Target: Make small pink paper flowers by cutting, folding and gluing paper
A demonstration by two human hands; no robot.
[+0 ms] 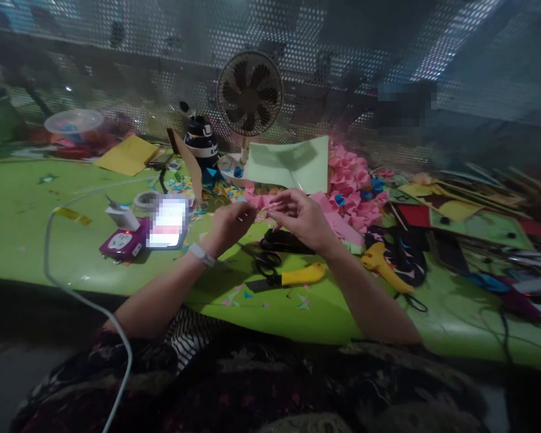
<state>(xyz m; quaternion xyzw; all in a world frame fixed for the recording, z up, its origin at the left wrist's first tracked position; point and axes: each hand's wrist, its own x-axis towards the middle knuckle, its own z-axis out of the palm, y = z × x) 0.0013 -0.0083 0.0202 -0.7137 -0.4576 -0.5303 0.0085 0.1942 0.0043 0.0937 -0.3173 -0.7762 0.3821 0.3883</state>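
Note:
My left hand (232, 224) is closed, its fingertips pinched at a piece of pink paper (263, 203) over the middle of the table. From the other side my right hand (303, 219) meets it, thumb and index finger on the same paper and the other fingers loosely curled. The paper's exact shape is partly hidden by the fingers. Below the hands lie black-handled scissors (267, 261) and a yellow-handled knife (303, 274). A heap of pink paper pieces (349, 174) rises behind my right hand.
A lit phone (168, 221) leans by a purple power strip (122, 242) with a white cable. A fan (250, 93), a dark bottle (201, 142) and a pale green sheet (288, 163) stand behind. To the right is a yellow glue gun (388, 267).

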